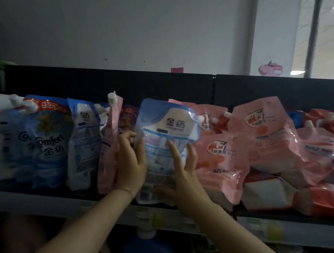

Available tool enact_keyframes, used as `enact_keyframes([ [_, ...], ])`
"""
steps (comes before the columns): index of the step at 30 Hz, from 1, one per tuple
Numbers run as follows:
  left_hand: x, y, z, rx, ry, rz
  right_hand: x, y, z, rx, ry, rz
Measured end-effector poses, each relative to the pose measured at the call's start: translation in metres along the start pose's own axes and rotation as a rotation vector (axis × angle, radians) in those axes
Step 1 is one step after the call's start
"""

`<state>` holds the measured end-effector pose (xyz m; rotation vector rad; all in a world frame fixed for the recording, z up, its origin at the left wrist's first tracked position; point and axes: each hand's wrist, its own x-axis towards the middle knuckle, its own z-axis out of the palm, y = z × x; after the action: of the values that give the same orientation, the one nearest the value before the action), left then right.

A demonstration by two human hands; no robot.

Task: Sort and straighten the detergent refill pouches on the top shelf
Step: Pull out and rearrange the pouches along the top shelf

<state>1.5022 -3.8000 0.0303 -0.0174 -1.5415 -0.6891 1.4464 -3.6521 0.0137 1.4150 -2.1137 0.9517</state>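
Top shelf (56,196), seen from below and in front, with a black back panel (105,83).

Counts: two hands and one held pouch. At the left of the frame stands a row of about four blue pouches (47,137); blur leaves the leftmost uncertain. One pink pouch (109,145) stands upright just left of centre, its white spout at the top. At the right, at least four pink pouches (269,138) lie heaped and tilted against one another. Several red-and-white pouches (266,194) lie beneath and behind them at the far right.

Contents: the shelf holds all of these pouches. The level below it holds two bottles (146,244), dim and blurred.

Grip: the blue-and-white pouch (166,126) stands upright at the centre of the frame, between the single pink pouch and the pink heap. Its lower end is at the shelf's front lip. The left hand (131,163) grips its left edge, thumb along the front and fingers curled round behind; a thin bracelet (129,191) circles that wrist. The right hand (182,173) lies spread on the pouch's front and right side, fingers straight and pressing, thumb across the lower part. The pouch thus sits between the two palms.
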Motion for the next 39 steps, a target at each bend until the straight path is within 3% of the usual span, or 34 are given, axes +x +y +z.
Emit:
enact_keyframes([
  [6, 0.008, -0.019, -0.017, 0.370, -0.022, 0.146, 0.029, 0.001, 0.032, -0.106, 0.061, -0.042],
  [8, 0.007, -0.019, -0.017, 0.464, -0.036, 0.120, 0.033, -0.001, 0.039, -0.203, 0.046, 0.006],
  [11, -0.001, -0.008, -0.014, 0.501, -0.039, 0.015, 0.034, -0.009, 0.039, -0.389, 0.018, 0.077],
  [15, -0.004, 0.002, -0.013, 0.576, -0.033, 0.142, 0.027, -0.009, 0.014, -0.390, -0.138, 0.058],
  [17, -0.002, 0.004, -0.015, 0.555, -0.050, 0.224, 0.023, -0.009, -0.003, -0.387, -0.134, 0.009],
  [23, -0.006, 0.021, 0.003, 0.428, -0.424, 0.520, 0.016, 0.012, -0.057, -0.419, 0.078, 0.091],
  [27, -0.015, 0.044, 0.040, 0.363, -0.631, 0.625, 0.014, 0.037, -0.092, -0.559, 0.084, 0.306],
  [29, -0.018, 0.054, 0.057, 0.323, -0.706, 0.479, 0.010, 0.051, -0.108, -0.581, 0.062, 0.456],
  [34, -0.027, 0.065, 0.101, 0.272, -0.868, -0.134, 0.000, 0.079, -0.129, -0.605, 0.031, 0.693],
  [39, -0.038, 0.061, 0.129, 0.417, -1.024, -0.398, 0.009, 0.093, -0.129, -0.624, -0.058, 0.781],
])
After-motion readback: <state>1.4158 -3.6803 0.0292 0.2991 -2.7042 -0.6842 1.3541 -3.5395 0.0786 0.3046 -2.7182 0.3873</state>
